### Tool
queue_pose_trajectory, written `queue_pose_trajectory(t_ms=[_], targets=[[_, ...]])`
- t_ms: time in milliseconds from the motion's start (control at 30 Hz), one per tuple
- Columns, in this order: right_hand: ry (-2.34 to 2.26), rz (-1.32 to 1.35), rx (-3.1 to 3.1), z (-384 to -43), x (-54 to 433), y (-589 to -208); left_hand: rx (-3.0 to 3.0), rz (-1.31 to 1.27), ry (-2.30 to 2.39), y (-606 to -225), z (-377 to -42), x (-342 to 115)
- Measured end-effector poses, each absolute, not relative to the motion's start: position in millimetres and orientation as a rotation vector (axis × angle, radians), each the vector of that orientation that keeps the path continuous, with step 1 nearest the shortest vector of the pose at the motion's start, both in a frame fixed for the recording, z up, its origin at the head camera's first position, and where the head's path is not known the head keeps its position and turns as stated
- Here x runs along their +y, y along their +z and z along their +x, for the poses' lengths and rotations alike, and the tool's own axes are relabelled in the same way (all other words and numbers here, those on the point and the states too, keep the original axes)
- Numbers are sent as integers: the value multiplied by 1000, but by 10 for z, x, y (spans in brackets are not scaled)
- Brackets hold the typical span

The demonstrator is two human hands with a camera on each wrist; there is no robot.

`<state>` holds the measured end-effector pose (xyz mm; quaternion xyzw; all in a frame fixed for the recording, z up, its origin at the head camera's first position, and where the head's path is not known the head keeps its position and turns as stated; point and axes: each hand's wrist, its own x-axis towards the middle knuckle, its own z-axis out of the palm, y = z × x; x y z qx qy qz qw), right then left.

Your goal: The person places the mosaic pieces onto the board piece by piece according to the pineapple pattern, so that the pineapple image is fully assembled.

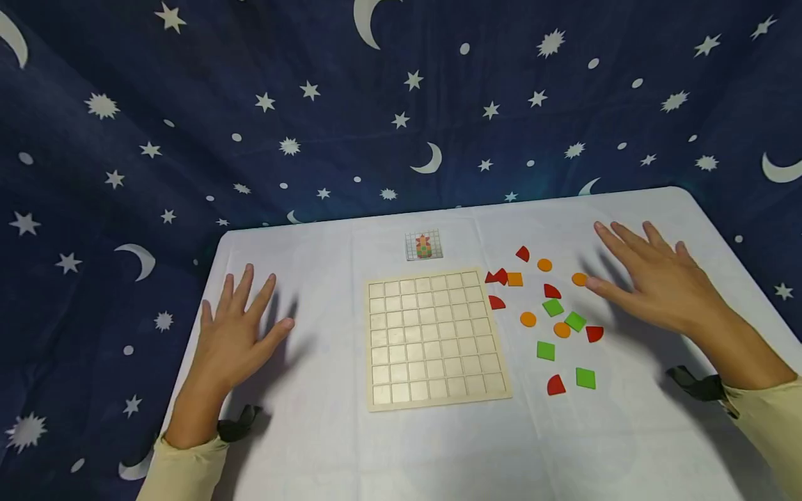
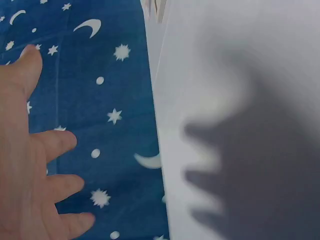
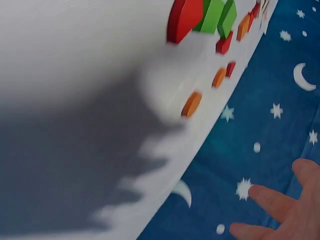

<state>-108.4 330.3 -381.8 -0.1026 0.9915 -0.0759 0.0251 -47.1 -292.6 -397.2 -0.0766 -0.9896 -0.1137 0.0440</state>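
Observation:
My left hand hovers over the left side of the white table, fingers straight and spread, holding nothing. On the right, my right hand is likewise spread above the table, its thumb near an orange disc. Between the hands lies a pale wooden board with a grid of bare square cells. Loose flat pieces are scattered right of it: red quarter-circles, green squares, orange discs and an orange square. Some red pieces touch or nearly touch the board's right edge.
Behind the board lies a small card printed with a grid and a coloured figure. A white cloth covers the table. Dark blue fabric with moons and stars hangs behind and beside it.

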Motion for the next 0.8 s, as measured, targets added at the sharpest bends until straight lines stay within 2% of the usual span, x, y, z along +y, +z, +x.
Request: queue_pose_trajectory(t_ms=[333,800], targets=[[-259,-521,2970,-1348,2726,-3951,-2972,-292,-843,-4279,-620,-2496],[-253,-809,2875,-1666,2191,-4219,-3086,-413,-642,-4446,-841,-1943]])
